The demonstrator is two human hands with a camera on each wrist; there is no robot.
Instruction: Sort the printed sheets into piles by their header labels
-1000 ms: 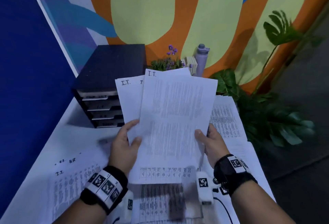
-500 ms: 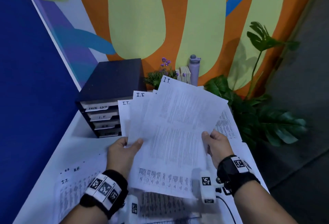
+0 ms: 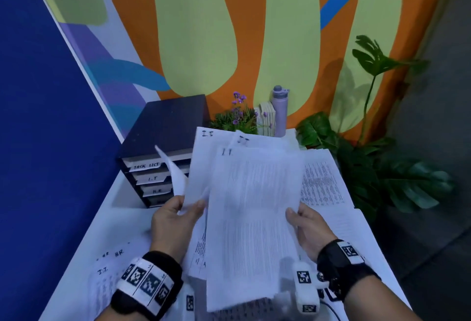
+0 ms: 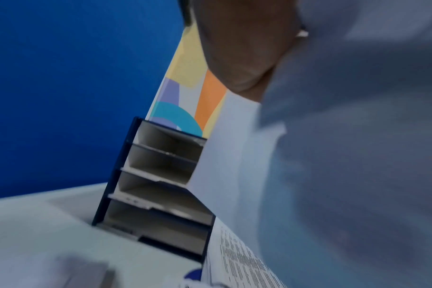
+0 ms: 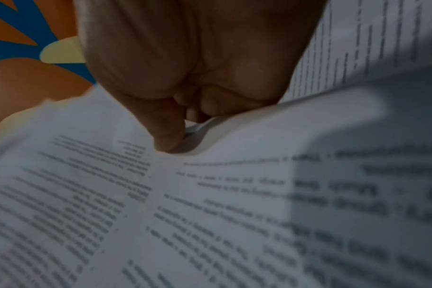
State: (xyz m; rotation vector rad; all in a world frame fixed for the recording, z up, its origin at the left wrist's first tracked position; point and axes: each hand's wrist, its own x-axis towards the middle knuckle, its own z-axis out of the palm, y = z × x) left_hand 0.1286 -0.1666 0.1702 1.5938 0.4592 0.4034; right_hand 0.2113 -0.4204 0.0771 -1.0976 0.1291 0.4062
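Note:
I hold a fan of white printed sheets (image 3: 249, 208) headed "I.T." upright over the table. My left hand (image 3: 175, 221) pinches their left edge, thumb on the front. My right hand (image 3: 303, 223) pinches the right edge of the front sheet (image 5: 210, 204), thumb on the print. One sheet (image 3: 175, 175) curls away at the left. In the left wrist view the sheets (image 4: 333, 155) fill the right side, blurred. More printed sheets (image 3: 107, 277) headed "I.T." and "H.R." lie flat on the white table (image 3: 122, 221) at the left. Other sheets (image 3: 323, 183) lie at the right.
A dark drawer unit (image 3: 163, 147) with trays labelled "TASK LIST", "I.T" and "H.R" stands at the back left, also seen as the drawer unit (image 4: 158, 187). Behind the sheets stand a purple bottle (image 3: 279, 110), a small flowering plant (image 3: 237, 116) and a large leafy plant (image 3: 377, 167) at the right.
The fan of sheets has closed up, the front sheet now lying squarer over the others. A sheet at the left has curled away. The view has tilted up.

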